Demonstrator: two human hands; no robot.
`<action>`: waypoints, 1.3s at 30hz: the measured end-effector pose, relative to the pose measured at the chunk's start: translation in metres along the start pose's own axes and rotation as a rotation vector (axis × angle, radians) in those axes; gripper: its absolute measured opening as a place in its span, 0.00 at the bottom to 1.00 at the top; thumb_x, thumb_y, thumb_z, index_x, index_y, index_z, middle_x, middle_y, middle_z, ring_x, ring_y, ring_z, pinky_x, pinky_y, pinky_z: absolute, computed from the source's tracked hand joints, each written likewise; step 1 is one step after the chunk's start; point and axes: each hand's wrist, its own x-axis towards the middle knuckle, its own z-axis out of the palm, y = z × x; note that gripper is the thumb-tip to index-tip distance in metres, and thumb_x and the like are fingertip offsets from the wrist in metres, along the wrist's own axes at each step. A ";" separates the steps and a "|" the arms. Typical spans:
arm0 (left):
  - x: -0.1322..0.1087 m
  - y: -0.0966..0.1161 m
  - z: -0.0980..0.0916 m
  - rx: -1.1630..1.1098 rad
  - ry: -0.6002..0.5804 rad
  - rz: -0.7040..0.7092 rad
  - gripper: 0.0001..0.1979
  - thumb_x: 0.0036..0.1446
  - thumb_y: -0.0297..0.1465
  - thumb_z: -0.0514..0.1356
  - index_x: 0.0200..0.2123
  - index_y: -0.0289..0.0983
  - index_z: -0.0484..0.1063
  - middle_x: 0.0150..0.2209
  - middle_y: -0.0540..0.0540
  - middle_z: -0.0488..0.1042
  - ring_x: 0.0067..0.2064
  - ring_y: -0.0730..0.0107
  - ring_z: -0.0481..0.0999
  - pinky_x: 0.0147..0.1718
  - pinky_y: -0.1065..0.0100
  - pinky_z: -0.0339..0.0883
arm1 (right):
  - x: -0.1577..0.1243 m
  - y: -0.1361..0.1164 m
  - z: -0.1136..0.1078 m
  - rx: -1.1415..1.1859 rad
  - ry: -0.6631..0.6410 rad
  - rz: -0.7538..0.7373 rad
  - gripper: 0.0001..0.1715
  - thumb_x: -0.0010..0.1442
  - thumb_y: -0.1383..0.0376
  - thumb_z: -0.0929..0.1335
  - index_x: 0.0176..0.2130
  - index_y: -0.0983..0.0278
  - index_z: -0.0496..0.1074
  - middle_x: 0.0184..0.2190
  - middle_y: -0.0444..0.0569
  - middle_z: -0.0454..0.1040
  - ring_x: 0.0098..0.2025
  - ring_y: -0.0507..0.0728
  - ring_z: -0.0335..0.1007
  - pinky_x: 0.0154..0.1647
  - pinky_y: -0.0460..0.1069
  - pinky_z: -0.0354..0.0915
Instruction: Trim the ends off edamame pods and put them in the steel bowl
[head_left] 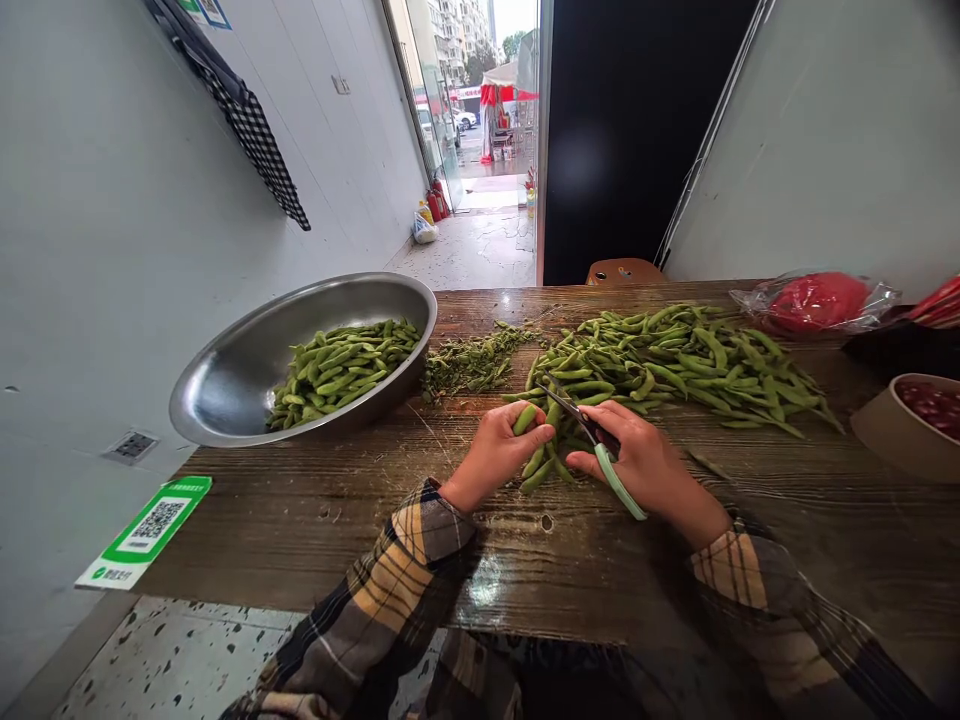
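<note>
My left hand (501, 450) is closed around green edamame pods (526, 419), near the middle of the wooden table. In my right hand (637, 460) is a pair of scissors (619, 484) with pale green handles. Its blades are parted and point up and left, close by a pod at my left fingertips. Beyond both hands spreads a large heap of edamame pods (697, 350). A few loose pods (537, 473) lie on the table just under my hands. Small green trimmings (480, 364) are piled left of the heap.
A wide metal bowl (225, 385), tilted and part-filled with pods, stands on the table (360, 530) at left. A QR code card (154, 528) lies at the left edge. On the right are a plastic-wrapped red item (819, 300) and a tub (889, 425) of dark red contents.
</note>
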 end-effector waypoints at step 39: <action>0.000 -0.004 -0.001 -0.745 0.002 -0.231 0.11 0.52 0.34 0.65 0.31 0.32 0.71 0.25 0.51 0.66 0.21 0.85 0.58 0.18 0.79 0.50 | -0.003 -0.003 0.000 -0.081 -0.051 0.005 0.24 0.59 0.53 0.69 0.51 0.63 0.69 0.42 0.52 0.73 0.40 0.60 0.74 0.40 0.53 0.69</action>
